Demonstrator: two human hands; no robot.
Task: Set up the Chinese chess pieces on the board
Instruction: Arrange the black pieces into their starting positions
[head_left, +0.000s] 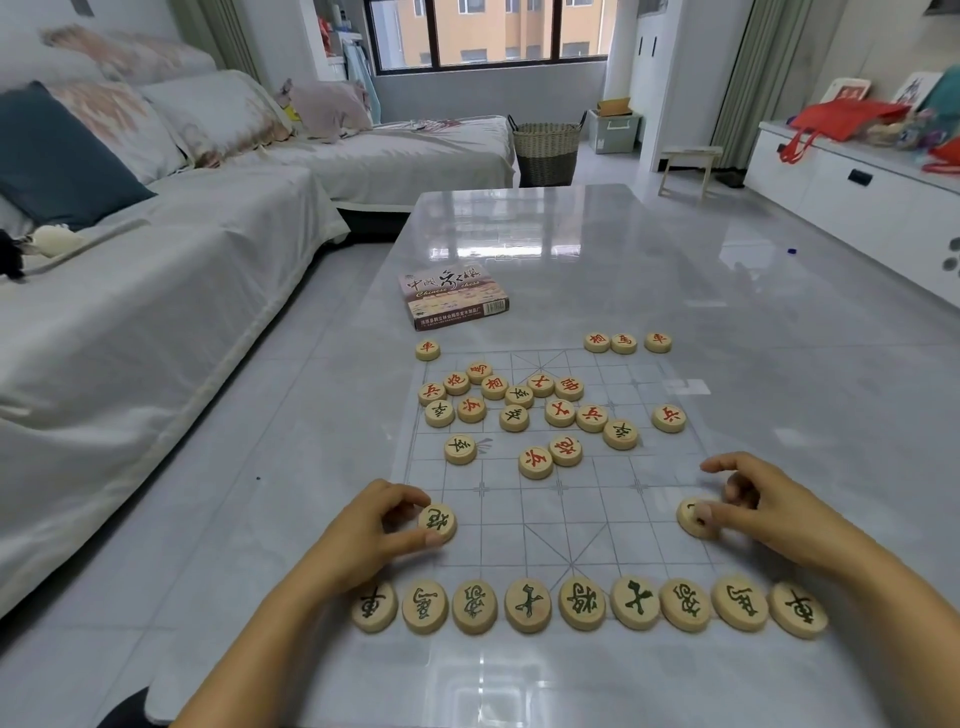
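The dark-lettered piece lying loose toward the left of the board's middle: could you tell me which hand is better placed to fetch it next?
Probably the left hand: that piece lies just beyond it on its side. The right hand would have to cross the board.

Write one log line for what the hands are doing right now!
left hand: placing green-marked piece | right hand: placing piece | near row: filled | red pieces: mostly unsorted

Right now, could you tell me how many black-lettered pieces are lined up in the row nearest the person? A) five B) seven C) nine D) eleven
C: the near row holds nine black-lettered discs side by side, from the leftmost piece to the rightmost piece, along the board edge closest to the person.
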